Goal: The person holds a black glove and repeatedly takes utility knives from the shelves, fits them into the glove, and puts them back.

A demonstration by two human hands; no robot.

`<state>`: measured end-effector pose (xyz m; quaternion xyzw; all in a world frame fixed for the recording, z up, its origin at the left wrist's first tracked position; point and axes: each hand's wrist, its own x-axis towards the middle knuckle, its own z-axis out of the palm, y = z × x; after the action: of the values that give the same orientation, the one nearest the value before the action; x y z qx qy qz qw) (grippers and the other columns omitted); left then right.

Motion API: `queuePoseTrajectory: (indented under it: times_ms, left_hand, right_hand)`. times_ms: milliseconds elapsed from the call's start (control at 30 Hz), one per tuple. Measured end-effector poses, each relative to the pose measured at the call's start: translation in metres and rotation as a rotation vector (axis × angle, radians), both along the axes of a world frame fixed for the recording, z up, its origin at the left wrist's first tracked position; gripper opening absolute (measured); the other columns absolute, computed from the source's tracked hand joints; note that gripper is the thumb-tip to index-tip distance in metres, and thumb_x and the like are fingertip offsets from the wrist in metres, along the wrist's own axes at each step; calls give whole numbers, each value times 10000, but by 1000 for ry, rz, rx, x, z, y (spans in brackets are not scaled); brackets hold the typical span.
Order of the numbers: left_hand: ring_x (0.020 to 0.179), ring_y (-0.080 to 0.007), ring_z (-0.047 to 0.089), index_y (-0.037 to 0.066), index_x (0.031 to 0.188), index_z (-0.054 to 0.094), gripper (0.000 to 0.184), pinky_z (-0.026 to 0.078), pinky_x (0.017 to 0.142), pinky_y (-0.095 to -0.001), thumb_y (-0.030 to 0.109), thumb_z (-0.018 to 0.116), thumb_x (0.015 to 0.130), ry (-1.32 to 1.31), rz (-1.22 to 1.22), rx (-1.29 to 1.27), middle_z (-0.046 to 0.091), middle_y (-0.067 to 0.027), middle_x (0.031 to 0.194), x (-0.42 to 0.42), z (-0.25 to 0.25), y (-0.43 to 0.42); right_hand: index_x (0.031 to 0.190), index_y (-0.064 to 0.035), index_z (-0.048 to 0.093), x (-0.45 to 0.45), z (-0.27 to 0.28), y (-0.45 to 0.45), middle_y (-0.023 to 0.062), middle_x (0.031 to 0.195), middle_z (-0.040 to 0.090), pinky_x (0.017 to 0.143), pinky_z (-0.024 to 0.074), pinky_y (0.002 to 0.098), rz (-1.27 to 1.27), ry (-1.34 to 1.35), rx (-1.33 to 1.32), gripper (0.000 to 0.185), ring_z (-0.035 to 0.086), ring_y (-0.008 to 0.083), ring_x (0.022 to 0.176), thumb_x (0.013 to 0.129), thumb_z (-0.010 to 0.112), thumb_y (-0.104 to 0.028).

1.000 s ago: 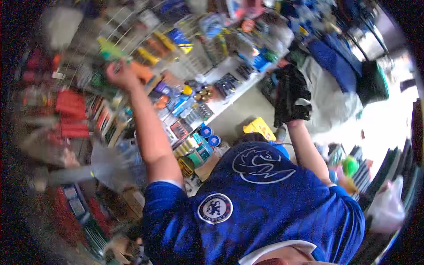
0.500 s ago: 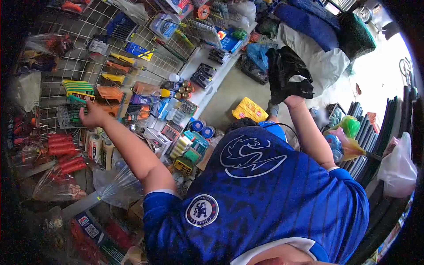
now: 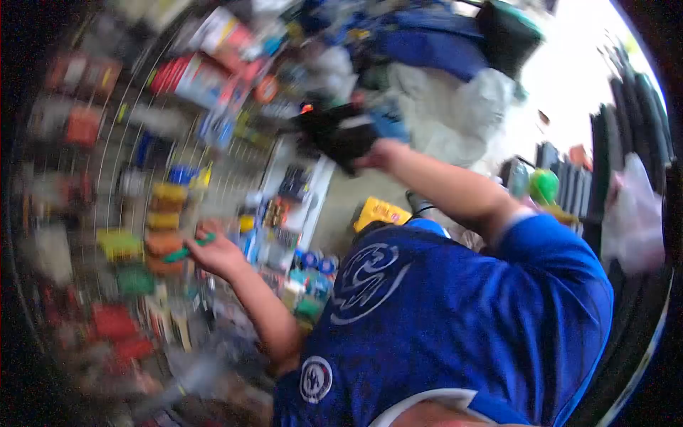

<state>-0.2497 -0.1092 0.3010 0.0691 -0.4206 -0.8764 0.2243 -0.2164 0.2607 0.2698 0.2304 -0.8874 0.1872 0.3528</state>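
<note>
My left hand [image 3: 217, 250] is closed around a thin green item [image 3: 179, 253], blurred by motion, its kind unclear. It is held in front of the wire rack, near orange packs [image 3: 163, 243] and yellow packs [image 3: 166, 199] that hang there. My right hand [image 3: 376, 155] grips a black plastic bag [image 3: 334, 135], which hangs crumpled beyond my fingers. The two hands are well apart, the right one farther out, over the edge of a white shelf.
The wire rack [image 3: 235, 160] on the left is covered with packaged goods. Small bottles, boxes and tape rolls [image 3: 316, 262] line the white shelf [image 3: 313, 192]. A yellow box [image 3: 382, 213] is on the floor. White sacks [image 3: 455, 107], dark pipes [image 3: 644, 107] and a pale plastic bag [image 3: 631, 213] are on the right.
My left hand has come away from the rack toward my body with the green item. My right hand has swung left with the black bag. The view has shifted and blurred.
</note>
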Motion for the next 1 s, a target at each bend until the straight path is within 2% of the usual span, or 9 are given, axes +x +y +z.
queuePoseTrajectory:
  times_ms: [33, 67, 100, 133, 167, 200, 267, 800, 1000]
  left_hand:
    - [798, -236, 573, 101, 964, 501, 180, 459, 899, -556, 278, 530, 953, -76, -295, 162, 564, -79, 842, 4, -24, 42]
    - [873, -245, 573, 112, 920, 535, 140, 419, 941, -588, 245, 510, 955, -93, -606, 390, 556, -65, 870, 2, -37, 86]
    - [935, -246, 560, 105, 1073, 560, 195, 410, 982, -530, 229, 448, 974, -318, -528, 273, 588, -73, 1027, 28, 27, 167]
    - [1061, -266, 545, 39, 1246, 507, 354, 391, 1032, -442, 243, 372, 991, -321, -664, 182, 559, -133, 1218, 20, 40, 197]
    - [1043, -262, 544, 38, 1235, 510, 347, 393, 1012, -438, 244, 380, 988, -292, -743, 104, 559, -130, 1199, 5, 46, 215]
    - [1024, -259, 544, 38, 1224, 513, 339, 395, 993, -433, 245, 388, 985, -253, -787, 78, 558, -127, 1179, -9, 52, 222]
    - [986, -252, 544, 37, 1202, 519, 325, 399, 954, -424, 246, 405, 980, -228, -829, 43, 557, -121, 1139, -23, 55, 223]
    - [685, -195, 539, 31, 1025, 566, 244, 432, 643, -354, 257, 537, 939, -130, -654, 163, 548, -72, 822, -21, 89, 138]
    - [572, -174, 537, 28, 959, 583, 236, 444, 526, -328, 261, 586, 924, -222, -628, 300, 544, -54, 703, -1, 63, 115]
  right_hand:
    - [1243, -28, 539, -45, 0, -20, 155, 1180, 604, 1012, 414, 360, 227, -1, 36, 410, 551, 259, 1156, 868, 618, -173]
    - [1385, -38, 423, -20, 74, -30, 118, 1409, 464, 1047, 389, 358, 506, -283, -576, 667, 482, 219, 1241, 803, 697, -214]
    - [1343, -26, 468, -54, 107, -91, 148, 1324, 529, 999, 423, 370, 851, -301, -663, 638, 531, 236, 1162, 782, 694, -228]
    - [1301, -14, 512, -86, 140, -151, 177, 1239, 594, 952, 457, 381, 1208, -373, -725, 613, 581, 253, 1083, 761, 690, -242]
    - [1203, 22, 582, -103, 183, -209, 197, 1139, 642, 877, 484, 413, 1149, -568, -482, 498, 610, 271, 1018, 800, 636, -266]
    - [1203, 20, 582, -115, 203, -247, 198, 1139, 641, 878, 484, 414, 1062, -576, -250, 494, 609, 274, 1020, 802, 632, -264]
    - [1205, 16, 583, -106, 223, -270, 200, 1138, 641, 881, 482, 416, 1016, -520, -131, 487, 608, 280, 1023, 805, 623, -259]
    - [1221, -16, 590, -38, 274, -370, 215, 1130, 638, 903, 472, 433, 1102, -528, -154, 438, 601, 329, 1051, 833, 559, -217]
    - [1226, -28, 593, -71, 274, -302, 221, 1128, 637, 911, 469, 440, 974, -567, -318, 425, 598, 348, 1061, 844, 535, -202]
